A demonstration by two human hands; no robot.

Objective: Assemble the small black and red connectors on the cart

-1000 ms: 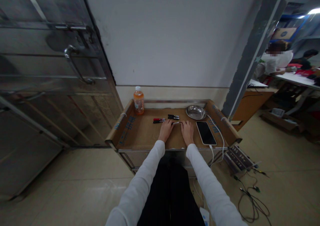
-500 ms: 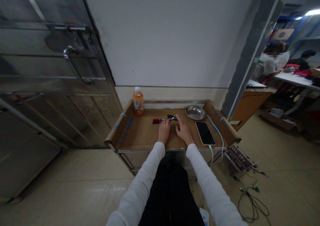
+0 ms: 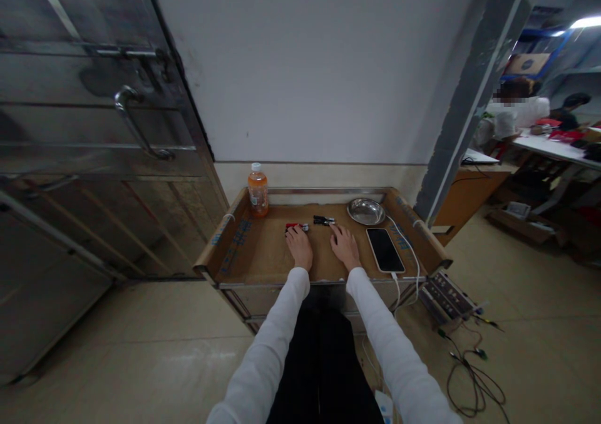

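Observation:
My left hand (image 3: 299,248) lies over the cardboard-lined top of a cart (image 3: 263,258), fingers apart and reaching onto a small group of red and black pieces with shiny metal ends (image 3: 295,226). Its fingers partly cover them, and their exact kind is too small to make out. To the right sits a second group of slim black pieces with metal ends (image 3: 323,220). My right hand (image 3: 345,247) rests just in front of these, open, its fingertips close to their right end; whether it touches them I cannot tell.
At the back left stands a bottle of orange drink (image 3: 258,191). A shiny metal dish (image 3: 366,211) and a phone (image 3: 385,250) on a white cable lie at right. Raised cardboard sides (image 3: 417,225) edge the cart. Electrical equipment (image 3: 448,299) is on the floor.
My left hand has moved left, from between the two groups onto the red and black pieces. The black pieces now show more fully. My right hand has barely shifted.

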